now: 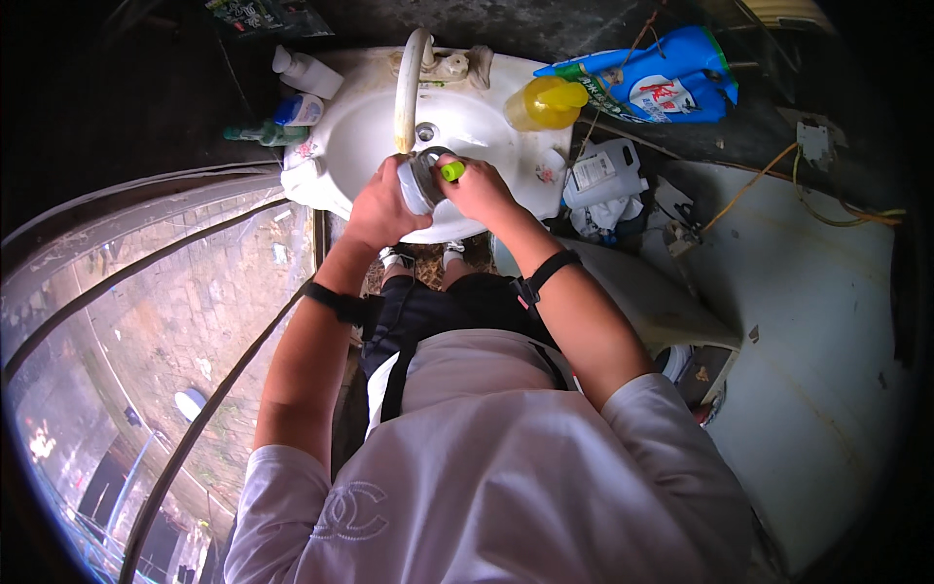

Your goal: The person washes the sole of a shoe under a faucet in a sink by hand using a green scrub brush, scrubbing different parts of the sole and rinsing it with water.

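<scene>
My left hand (381, 204) grips a white-and-grey round container (416, 187), held tilted over the front of a white ceramic washbasin (357, 120). In my right hand (476, 188) is a tool with a lime-green handle (452, 171), its end sticking out between thumb and fingers. The tool's other end is hidden by the hand and at the container's dark mouth, so its kind cannot be made out. Just beyond my left hand hangs the pale curved spout of the faucet (412, 87). The basin's drain (426, 132) is visible behind the container.
A yellow plastic vessel (547, 104) stands on the basin's right side, below a blue detergent bag (657, 77). White bottles (310, 73) and a green bottle (266, 134) crowd the left rim. Right of the basin sits a white jug (602, 174). A barred window (182, 314) lies left.
</scene>
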A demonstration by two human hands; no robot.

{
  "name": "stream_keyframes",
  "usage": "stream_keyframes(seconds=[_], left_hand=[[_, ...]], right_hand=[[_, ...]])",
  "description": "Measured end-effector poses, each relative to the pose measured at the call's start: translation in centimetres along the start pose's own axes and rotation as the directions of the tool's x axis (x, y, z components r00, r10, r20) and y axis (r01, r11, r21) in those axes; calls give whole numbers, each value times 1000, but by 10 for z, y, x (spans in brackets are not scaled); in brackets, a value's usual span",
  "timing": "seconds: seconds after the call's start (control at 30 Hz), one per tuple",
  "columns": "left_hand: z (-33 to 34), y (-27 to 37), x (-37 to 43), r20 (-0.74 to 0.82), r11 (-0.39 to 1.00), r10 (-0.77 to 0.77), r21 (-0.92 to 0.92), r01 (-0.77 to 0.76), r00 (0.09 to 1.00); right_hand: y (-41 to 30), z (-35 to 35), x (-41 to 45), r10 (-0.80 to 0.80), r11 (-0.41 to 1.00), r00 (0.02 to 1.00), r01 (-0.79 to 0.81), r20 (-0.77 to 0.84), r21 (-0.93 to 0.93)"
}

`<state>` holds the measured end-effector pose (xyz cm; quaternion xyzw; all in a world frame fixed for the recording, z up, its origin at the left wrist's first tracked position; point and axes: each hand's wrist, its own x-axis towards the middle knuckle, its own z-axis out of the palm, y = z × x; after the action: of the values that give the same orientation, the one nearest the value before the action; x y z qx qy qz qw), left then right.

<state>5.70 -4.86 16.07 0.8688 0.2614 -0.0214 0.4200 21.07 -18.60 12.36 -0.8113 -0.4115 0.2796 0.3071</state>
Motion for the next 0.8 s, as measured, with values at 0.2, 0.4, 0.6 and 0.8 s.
stream_keyframes(seconds=[0.2,0.4,0.6,0.8], left_hand=[[-3,-9,3,41,1000,-12,-10,13,999],[-11,-11,8,65,999,-46,22,45,997],[-13,-6,13,66,999,-14,-41,17,998],[-16,-7,7,92,999,23,-50,-18,995]], right_hand=[[-5,-9,6,-145,985,988,150,-60,84],[-12,1,5,-18,993,999,23,-47,114],[9,4,2,-47,986,997,56,60,-156],[-11,-17,11,57,998,997,-57,51,-12]])
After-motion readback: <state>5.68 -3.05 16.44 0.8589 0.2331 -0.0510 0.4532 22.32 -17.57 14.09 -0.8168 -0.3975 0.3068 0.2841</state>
